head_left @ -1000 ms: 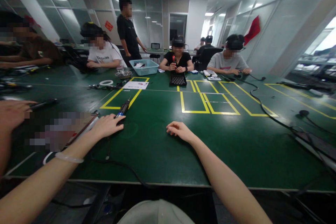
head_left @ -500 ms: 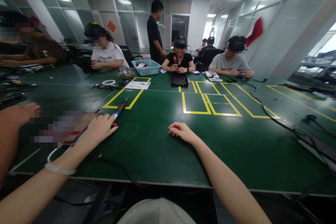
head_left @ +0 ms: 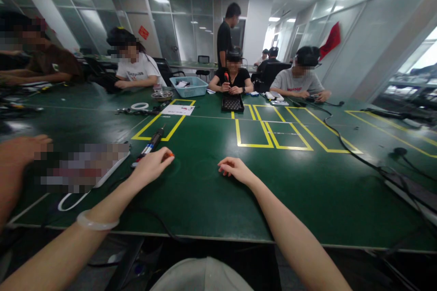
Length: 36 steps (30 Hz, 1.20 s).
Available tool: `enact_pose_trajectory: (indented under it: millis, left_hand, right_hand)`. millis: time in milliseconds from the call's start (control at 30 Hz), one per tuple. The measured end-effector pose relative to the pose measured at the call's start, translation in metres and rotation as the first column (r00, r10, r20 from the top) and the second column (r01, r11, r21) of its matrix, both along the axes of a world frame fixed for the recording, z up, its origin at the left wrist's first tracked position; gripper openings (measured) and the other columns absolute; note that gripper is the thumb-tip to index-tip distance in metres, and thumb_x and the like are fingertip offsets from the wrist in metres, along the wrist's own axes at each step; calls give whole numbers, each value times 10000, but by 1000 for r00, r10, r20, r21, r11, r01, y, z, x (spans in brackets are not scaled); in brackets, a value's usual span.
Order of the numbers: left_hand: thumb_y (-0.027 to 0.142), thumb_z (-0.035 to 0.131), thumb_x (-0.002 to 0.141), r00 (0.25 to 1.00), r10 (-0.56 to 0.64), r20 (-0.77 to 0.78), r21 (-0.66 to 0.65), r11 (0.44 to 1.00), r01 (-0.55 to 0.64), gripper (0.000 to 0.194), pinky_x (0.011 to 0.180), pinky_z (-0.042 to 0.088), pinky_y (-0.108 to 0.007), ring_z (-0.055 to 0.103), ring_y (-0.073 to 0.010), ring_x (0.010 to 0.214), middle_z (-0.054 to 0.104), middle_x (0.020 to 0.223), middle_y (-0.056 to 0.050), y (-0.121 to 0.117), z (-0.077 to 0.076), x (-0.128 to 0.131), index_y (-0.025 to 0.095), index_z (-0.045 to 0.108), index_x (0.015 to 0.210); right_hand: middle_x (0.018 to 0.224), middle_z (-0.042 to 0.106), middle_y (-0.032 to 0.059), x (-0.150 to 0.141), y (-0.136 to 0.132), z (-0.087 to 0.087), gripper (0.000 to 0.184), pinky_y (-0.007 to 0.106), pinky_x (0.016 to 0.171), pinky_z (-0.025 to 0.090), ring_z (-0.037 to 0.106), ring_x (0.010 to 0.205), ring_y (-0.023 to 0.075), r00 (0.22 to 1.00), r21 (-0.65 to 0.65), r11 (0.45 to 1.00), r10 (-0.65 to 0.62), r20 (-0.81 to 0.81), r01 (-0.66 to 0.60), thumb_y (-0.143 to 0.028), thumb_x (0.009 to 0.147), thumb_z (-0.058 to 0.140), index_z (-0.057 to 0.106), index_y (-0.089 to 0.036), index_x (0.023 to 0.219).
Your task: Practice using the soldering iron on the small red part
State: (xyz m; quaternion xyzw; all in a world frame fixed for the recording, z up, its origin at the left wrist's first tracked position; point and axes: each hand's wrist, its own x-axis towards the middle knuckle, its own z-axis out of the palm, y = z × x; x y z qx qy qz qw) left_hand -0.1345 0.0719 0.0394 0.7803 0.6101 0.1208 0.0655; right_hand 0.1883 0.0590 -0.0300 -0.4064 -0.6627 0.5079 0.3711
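My left hand (head_left: pixel 152 164) rests on the green table mat (head_left: pixel 205 195) with its fingers stretched forward and nothing in them. It lies just right of a black pen-shaped tool with a blue band (head_left: pixel 150 142), whose cord runs back under my wrist. My right hand (head_left: pixel 235 168) lies on the mat about a hand's width to the right, fingers loosely bent and empty. A pale bangle (head_left: pixel 97 223) sits on my left wrist.
Another person's hand (head_left: pixel 20 151) rests at the left beside a blurred flat device (head_left: pixel 78 166) and a white cable (head_left: pixel 68 201). Yellow tape boxes (head_left: pixel 254 134) mark the mat. Farther off are a black tray (head_left: pixel 232 102), a blue basket (head_left: pixel 189 86), a black cable (head_left: pixel 341 138) and seated people.
My left hand has slid right, off the tool's handle onto bare mat. My right hand has stayed put. The standing person at the back has walked to the right.
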Motion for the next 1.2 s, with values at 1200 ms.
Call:
enact_pose_trajectory:
  millis: [1200]
  left_hand:
    - [479,296,912,817,297,-494,320,936,-146,514,809,447,-428,558,-338,1000,602,1051,-182,-30,-2,-44,96,572,1115]
  right_hand:
    - [680,642,3,-3,-9,7,330,161,342,381,533,448,70,986,-192,971,119,-118,-140,-416,732,717,565,-143,837]
